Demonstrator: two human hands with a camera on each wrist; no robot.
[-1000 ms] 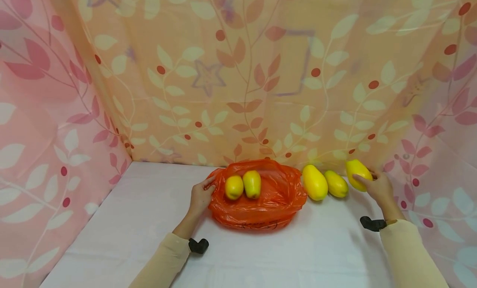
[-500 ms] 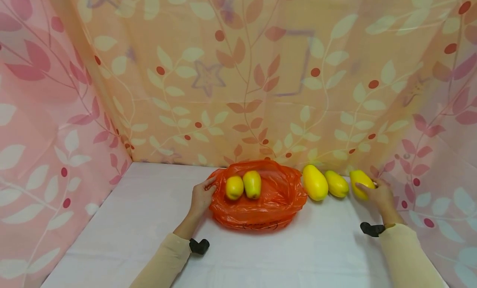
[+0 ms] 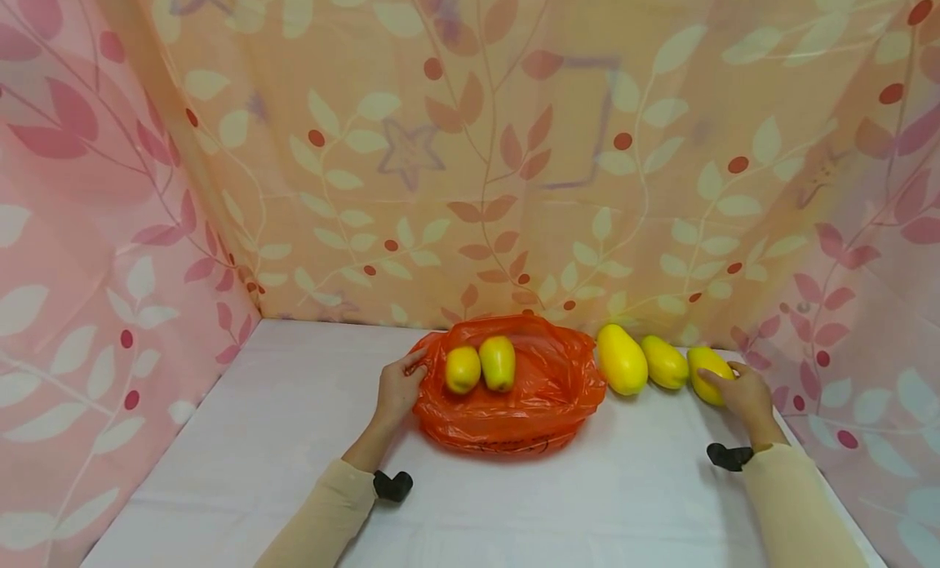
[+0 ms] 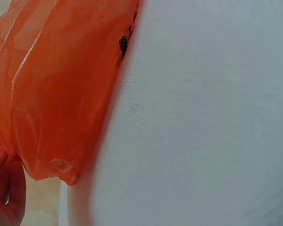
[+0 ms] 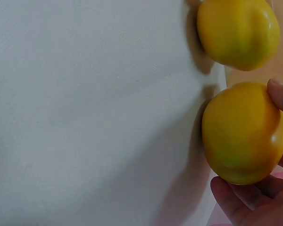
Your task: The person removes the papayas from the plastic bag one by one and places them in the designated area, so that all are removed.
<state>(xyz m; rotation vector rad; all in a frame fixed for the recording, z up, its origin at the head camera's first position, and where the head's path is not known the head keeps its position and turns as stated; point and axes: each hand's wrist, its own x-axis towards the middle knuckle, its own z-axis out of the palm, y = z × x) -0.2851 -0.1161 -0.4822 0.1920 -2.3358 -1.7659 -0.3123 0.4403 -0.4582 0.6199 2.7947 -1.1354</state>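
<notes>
1. The left hand (image 3: 397, 388) grips the left edge of the red plastic bag (image 3: 507, 425), its fingers bent at the rim.
2. The bag sits near the back of the white-covered desk (image 3: 573, 511), its crumpled mouth spread wide, with black print (image 3: 517, 445) low on its front.
3. Two yellow-green fruits lie side by side in the left part of that mouth: the rounder fruit (image 3: 463, 370) and, to its right, the flat-ended fruit (image 3: 498, 364).
4. The right hand (image 3: 751, 392) grasps the end fruit (image 3: 709, 361), yellow and smooth, thumb on one side and fingers on the other; whether it bears fully on the desk I cannot tell.
5. Just beside it is the middle fruit (image 3: 664, 362), then the large fruit (image 3: 622, 360), next to the bag's right edge.
6. Leaf-patterned curtains (image 3: 411, 225) stand behind and at both sides.
</notes>
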